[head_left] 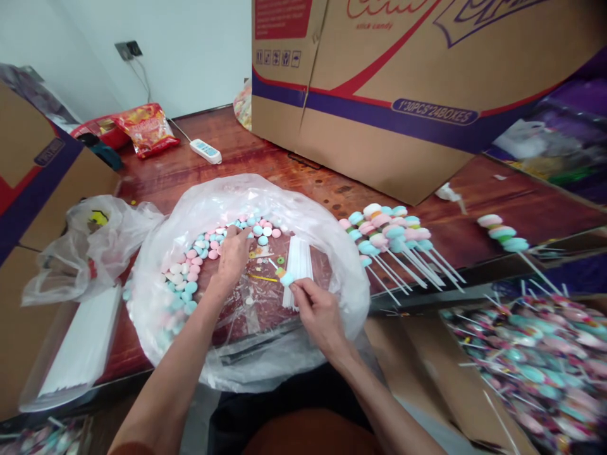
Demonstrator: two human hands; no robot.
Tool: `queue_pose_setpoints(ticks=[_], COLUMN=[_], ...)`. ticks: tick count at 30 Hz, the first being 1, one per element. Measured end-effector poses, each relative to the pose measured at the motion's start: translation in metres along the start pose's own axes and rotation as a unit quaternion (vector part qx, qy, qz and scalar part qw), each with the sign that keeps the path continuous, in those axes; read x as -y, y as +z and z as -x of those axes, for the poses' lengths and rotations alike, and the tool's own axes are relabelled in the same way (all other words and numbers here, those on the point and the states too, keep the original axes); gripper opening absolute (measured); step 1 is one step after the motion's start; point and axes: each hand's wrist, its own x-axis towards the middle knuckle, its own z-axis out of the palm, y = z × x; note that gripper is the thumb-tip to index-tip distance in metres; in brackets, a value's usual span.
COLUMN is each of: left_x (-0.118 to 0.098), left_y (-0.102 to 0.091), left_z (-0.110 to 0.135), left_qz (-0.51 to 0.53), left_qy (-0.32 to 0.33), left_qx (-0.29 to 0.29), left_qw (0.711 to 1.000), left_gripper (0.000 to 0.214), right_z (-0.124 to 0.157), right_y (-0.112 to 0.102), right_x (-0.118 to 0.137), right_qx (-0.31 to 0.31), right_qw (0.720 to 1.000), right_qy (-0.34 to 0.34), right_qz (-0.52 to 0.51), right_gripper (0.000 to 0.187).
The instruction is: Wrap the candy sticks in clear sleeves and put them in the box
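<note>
My right hand (320,309) pinches a candy skewer (285,277) with a pale blue candy and gummy pieces in orange and green; a white stick tip pokes out at its far end. Over the loose pink, blue and white candies (192,262) is my left hand (233,253), its fingers curled down among them; what lies between its fingertips is hidden. These candies line the left and far side inside a clear plastic ring (348,253). Beside the right hand, within the ring, lies a bundle of white sticks (300,259). Small gummy rings (281,260) lie between the hands.
Several finished candy skewers (393,230) lie to the right, one skewer (503,234) apart. A box full of wrapped skewers (535,366) stands below. Large cartons (370,145) rise behind. More white sticks (83,338), a plastic bag (95,234) and a power strip (205,151) are leftward.
</note>
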Motion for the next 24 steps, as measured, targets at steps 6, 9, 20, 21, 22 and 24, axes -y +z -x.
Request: queue_pose_setpoints(ticks=[6,9,20,21,22,24], left_x=[0.000,-0.005,-0.029,-0.033,-0.037,-0.044], left_y=[0.004,0.002,-0.021,-0.025,-0.027,-0.030], left_z=[0.005,0.004,0.028,0.034,0.040,0.052], left_qz=[0.013,0.019,0.335,0.402,0.450,0.507], left_qy=[0.000,-0.004,-0.149,-0.175,-0.193,-0.214], left_qx=[-0.004,-0.010,0.037,0.051,0.057,0.048], left_qw=[1.000,1.000,0.930,0.897,0.870,0.834], left_gripper=[0.024,0.027,0.031,0.031,0.030,0.030], right_z=[0.000,0.000,-0.001,0.000,0.000,0.002], right_y=[-0.001,0.000,-0.002,-0.002,-0.002,-0.002], right_x=[0.001,0.001,0.002,0.003,0.005,0.008], right_qx=[0.001,0.001,0.006,0.009,0.013,0.021], right_qw=[1.000,1.000,1.000,1.000,1.000,0.999], right_qy=[-0.013,-0.017,-0.007,-0.006,-0.005,-0.003], right_qz=[0.007,0.012,-0.009,-0.014,-0.018,-0.027], right_gripper=[0.025,0.025,0.023,0.024,0.024,0.025])
